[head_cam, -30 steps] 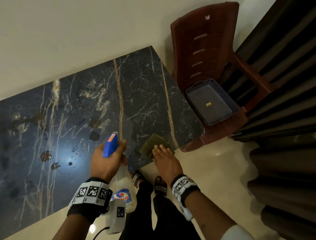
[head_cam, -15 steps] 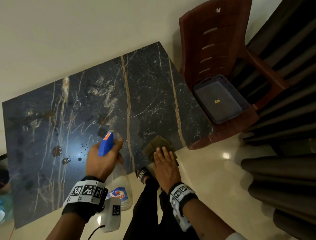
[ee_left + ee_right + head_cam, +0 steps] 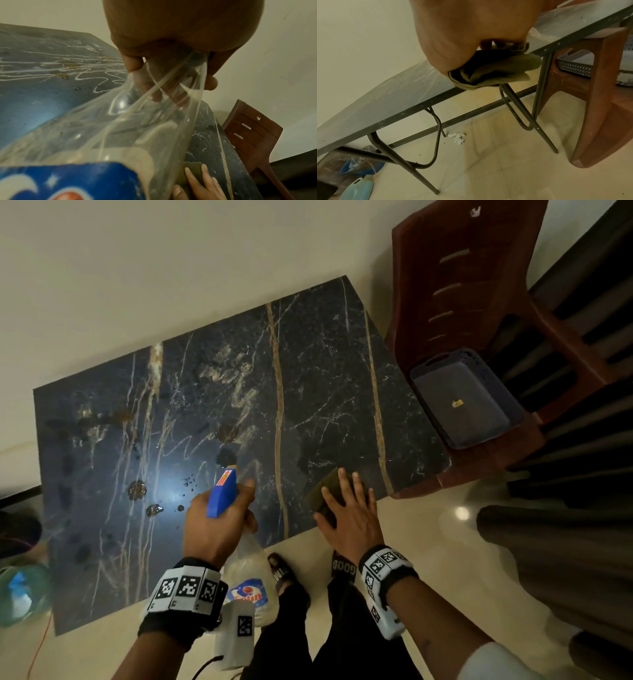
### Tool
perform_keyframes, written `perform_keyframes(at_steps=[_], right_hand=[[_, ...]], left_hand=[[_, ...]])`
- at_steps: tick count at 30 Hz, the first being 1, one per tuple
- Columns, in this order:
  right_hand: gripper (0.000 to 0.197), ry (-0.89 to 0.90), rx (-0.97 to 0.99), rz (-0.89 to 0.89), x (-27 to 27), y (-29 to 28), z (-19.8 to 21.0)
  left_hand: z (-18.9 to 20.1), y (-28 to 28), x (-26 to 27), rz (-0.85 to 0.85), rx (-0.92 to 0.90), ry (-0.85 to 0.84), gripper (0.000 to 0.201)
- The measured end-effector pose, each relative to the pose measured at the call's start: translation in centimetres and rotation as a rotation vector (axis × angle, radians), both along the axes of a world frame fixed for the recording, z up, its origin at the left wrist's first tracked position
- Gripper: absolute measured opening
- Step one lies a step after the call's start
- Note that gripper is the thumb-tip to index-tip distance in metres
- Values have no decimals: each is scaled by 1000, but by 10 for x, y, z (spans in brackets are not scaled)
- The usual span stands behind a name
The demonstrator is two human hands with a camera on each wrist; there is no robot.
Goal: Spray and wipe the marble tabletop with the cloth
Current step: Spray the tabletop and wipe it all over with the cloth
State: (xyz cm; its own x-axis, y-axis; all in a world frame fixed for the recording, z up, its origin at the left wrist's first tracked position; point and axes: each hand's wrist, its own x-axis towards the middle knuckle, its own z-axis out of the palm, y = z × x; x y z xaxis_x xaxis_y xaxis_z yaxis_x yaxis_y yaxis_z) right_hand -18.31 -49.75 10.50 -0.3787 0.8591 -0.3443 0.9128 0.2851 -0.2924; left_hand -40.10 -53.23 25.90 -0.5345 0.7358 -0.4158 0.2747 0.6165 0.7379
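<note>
A clear plastic spray bottle (image 3: 251, 580) with a blue trigger head is gripped in the left hand (image 3: 215, 525) above the dark veined marble tabletop (image 3: 308, 392). A folded olive-green cloth (image 3: 323, 491) is pressed flat under the right hand (image 3: 349, 518) at the near edge; its overhang is shown only by the right wrist view.

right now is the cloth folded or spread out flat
Folded. The cloth shows stacked layers bunched under the right hand at the table's near edge.

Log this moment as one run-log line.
left hand: grips blue-nozzled clear spray bottle | right hand: presses olive cloth on dark marble tabletop
</note>
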Motion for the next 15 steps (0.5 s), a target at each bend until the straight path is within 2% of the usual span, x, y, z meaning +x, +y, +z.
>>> perform_keyframes(at_steps=[5, 9, 13, 15], right_hand=[[65, -40, 58, -112, -33, -23, -5], [59, -60, 29, -23, -69, -46, -7], [54, -124, 52, 94, -51, -31, -4], [53, -134, 42, 39, -37, -18, -2]], left_hand=[[-7, -1, -16, -13, -5, -19, 43], [-6, 3, -34, -33, -7, -9, 40], [0, 8, -49, -44, -5, -5, 37], [0, 10, -56, -71, -8, 0, 39]])
